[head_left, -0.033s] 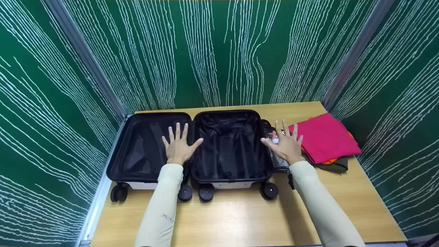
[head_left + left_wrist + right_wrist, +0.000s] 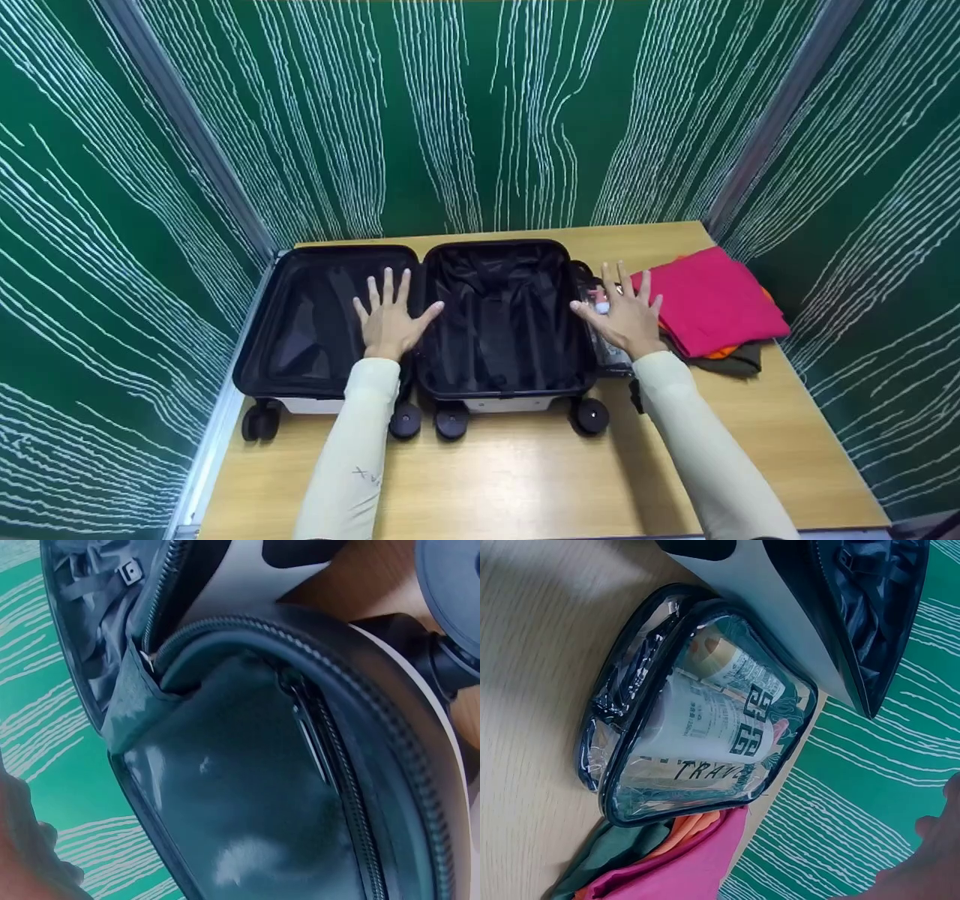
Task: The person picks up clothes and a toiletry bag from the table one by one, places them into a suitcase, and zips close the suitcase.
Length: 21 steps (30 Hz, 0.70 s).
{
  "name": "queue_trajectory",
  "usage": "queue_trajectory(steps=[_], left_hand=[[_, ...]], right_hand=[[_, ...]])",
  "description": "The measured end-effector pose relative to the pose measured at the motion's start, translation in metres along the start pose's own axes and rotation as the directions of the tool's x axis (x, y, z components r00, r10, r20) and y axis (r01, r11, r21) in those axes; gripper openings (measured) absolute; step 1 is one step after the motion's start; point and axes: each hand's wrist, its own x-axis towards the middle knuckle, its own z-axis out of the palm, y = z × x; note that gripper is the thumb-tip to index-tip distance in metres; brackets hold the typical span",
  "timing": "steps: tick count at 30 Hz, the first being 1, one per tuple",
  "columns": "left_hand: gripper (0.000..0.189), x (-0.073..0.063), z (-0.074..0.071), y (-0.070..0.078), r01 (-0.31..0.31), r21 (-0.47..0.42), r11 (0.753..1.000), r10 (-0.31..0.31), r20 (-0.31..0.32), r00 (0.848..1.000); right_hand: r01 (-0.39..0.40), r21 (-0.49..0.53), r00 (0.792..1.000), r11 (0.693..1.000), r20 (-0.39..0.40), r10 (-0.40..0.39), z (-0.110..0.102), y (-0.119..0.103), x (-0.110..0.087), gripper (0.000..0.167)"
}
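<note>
An open suitcase [image 2: 495, 395] lies flat on the table, its two black-lined halves side by side. Over the seam between the halves is my left hand [image 2: 391, 326], fingers spread and holding nothing. My right hand [image 2: 624, 319], also spread, hovers above a clear toiletry bag [image 2: 611, 356] that stands against the suitcase's right side. In the right wrist view, the clear toiletry bag [image 2: 705, 720] with dark piping holds white bottles. A zipped dark lining panel [image 2: 247, 787] fills the left wrist view, with part of the left hand [image 2: 30, 847] at its edge.
Right of the toiletry bag lies a stack of folded clothes, a pink one [image 2: 720, 300] on top, orange and dark green ones beneath. Black wheels [image 2: 590, 416] stick out from the suitcase's near side. Green walls with white lines [image 2: 480, 112] enclose the wooden table [image 2: 495, 480].
</note>
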Motion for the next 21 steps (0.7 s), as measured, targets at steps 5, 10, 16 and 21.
queue_trajectory(steps=[5,10,16,21], left_hand=[[0.104,-0.002,-0.002,-0.001,-0.001,0.002,1.0,0.001,-0.005,1.0],[0.104,-0.003,-0.005,0.0,-0.006,0.014,1.0,0.006,-0.009,1.0],[0.1,-0.006,-0.004,0.002,-0.02,-0.011,1.0,0.019,-0.052,0.998],[0.09,-0.016,0.011,0.0,-0.012,-0.02,1.0,0.01,-0.105,0.994]], right_hand=[[0.008,0.005,1.0,1.0,-0.018,-0.008,0.001,-0.001,0.001,0.105],[0.011,0.007,1.0,1.0,-0.022,-0.011,0.001,-0.003,0.0,0.105],[0.012,0.021,0.999,1.0,-0.031,-0.012,-0.001,-0.003,-0.003,0.104],[-0.009,0.039,1.0,0.999,-0.026,0.01,0.002,0.004,-0.008,0.101]])
